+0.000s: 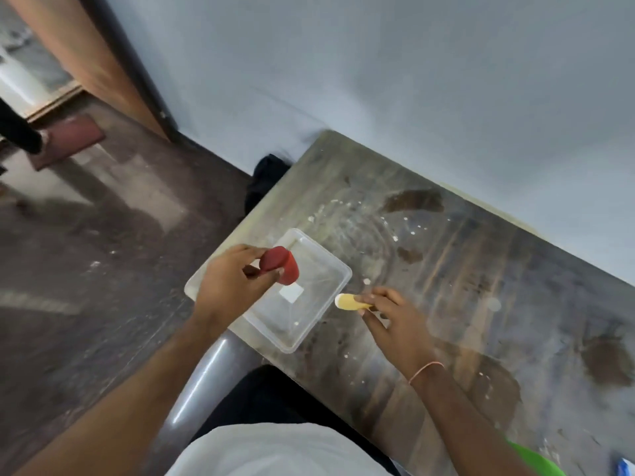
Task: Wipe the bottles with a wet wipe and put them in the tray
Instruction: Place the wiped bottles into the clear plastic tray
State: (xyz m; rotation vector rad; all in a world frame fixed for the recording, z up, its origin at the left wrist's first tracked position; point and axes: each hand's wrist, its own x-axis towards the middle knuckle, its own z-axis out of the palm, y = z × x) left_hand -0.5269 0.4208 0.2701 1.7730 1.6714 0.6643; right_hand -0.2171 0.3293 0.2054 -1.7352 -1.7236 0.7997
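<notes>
A clear plastic tray lies at the table's left end with a small white square on its floor. My left hand grips a red bottle and holds it over the tray's left part. Just right of the tray, my right hand pinches a pale yellow bottle low over the tabletop. The lower part of the yellow bottle is hidden by my fingers. No wipe shows in either hand.
The worn wooden table is stained and speckled white, with a grey wall behind it. A green object and a blue-white item sit at the bottom right corner. A person's leg stands on the floor at far left.
</notes>
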